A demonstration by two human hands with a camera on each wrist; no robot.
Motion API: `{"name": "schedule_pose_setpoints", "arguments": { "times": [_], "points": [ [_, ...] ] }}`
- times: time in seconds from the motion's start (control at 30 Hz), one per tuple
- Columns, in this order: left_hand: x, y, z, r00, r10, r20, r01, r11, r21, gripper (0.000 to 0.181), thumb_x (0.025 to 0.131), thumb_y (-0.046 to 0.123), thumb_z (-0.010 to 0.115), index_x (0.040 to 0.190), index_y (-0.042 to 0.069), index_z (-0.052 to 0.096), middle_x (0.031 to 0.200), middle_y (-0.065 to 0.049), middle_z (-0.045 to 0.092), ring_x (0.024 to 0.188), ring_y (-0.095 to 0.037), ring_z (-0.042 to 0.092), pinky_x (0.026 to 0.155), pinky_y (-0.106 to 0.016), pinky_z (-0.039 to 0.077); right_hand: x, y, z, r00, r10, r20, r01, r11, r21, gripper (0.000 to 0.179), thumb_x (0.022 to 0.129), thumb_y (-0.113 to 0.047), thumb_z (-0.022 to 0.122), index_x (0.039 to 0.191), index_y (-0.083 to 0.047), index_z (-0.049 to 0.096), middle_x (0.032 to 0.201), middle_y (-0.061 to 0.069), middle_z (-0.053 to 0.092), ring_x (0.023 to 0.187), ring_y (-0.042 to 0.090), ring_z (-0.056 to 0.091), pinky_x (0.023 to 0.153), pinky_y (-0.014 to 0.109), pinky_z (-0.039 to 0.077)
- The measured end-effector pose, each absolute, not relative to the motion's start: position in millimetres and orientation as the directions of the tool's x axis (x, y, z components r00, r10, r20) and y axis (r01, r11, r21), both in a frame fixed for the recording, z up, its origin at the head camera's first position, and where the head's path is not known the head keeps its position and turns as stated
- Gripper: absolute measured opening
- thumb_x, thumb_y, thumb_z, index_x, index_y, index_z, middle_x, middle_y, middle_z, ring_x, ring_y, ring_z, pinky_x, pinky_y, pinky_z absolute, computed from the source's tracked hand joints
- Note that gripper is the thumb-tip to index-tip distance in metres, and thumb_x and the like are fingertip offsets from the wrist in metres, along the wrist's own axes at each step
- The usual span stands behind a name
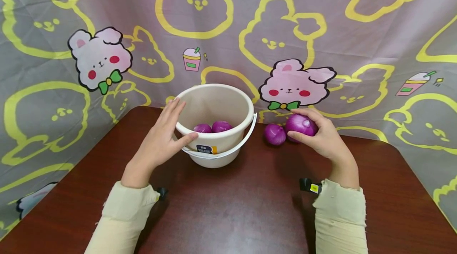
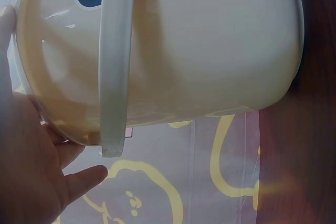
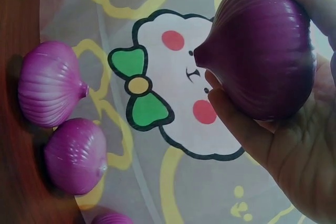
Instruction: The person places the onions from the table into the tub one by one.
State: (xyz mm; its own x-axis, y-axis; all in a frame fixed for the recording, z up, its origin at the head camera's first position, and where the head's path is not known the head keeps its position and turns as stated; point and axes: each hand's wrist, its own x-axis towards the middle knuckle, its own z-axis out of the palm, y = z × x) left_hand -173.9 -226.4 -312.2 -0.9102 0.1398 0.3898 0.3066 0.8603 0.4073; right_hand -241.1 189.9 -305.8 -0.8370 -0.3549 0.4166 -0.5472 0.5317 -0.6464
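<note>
A cream bucket (image 1: 230, 141) with a white handle (image 1: 246, 139) stands on the table; two purple onions (image 1: 221, 126) show inside it. My left hand (image 1: 157, 139) rests against the bucket's left side, its fingers fairly straight and the thumb touching the front rim. To the right of the bucket, my right hand (image 1: 326, 139) grips a purple onion (image 3: 262, 51) between thumb and fingers. In the right wrist view this onion is above the tabletop. Another onion (image 1: 275, 134) lies just left of it. A further onion (image 3: 76, 156) shows only in the right wrist view.
The dark wooden table (image 1: 228, 210) meets a grey-pink patterned curtain (image 1: 228, 55) behind the bucket. Part of one more onion (image 3: 113, 217) appears at the right wrist view's bottom edge. A dark strap end (image 1: 310, 186) sticks out from the right sleeve.
</note>
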Motion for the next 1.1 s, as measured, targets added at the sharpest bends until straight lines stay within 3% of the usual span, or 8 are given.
{"name": "schedule_pose_setpoints", "arguments": {
  "times": [0.37,1.1],
  "points": [
    [-174,-227,-313,-0.906,0.149,0.397,0.317,0.860,0.401,0.093,0.089,0.061,0.061,0.160,0.015,0.021,0.168,-0.009,0.013,0.156,-0.029,0.005,0.116,-0.065,0.026,-230,184,-297,-0.820,-0.370,0.436,-0.572,0.516,-0.637,0.060,0.082,-0.016,0.081,0.137,-0.020,0.058,0.125,-0.003,0.056,0.108,0.010,0.053,0.084,0.011,0.048],
    [-174,-226,-313,-0.905,0.146,0.399,0.316,0.860,0.401,0.093,0.089,0.060,0.062,0.159,0.014,0.022,0.168,-0.009,0.014,0.156,-0.030,0.006,0.116,-0.065,0.026,-218,166,-285,-0.765,-0.430,0.479,-0.644,0.487,-0.590,0.060,0.078,-0.016,0.085,0.133,-0.024,0.062,0.131,-0.002,0.059,0.116,0.004,0.047,0.086,0.011,0.048]
  ]
}}
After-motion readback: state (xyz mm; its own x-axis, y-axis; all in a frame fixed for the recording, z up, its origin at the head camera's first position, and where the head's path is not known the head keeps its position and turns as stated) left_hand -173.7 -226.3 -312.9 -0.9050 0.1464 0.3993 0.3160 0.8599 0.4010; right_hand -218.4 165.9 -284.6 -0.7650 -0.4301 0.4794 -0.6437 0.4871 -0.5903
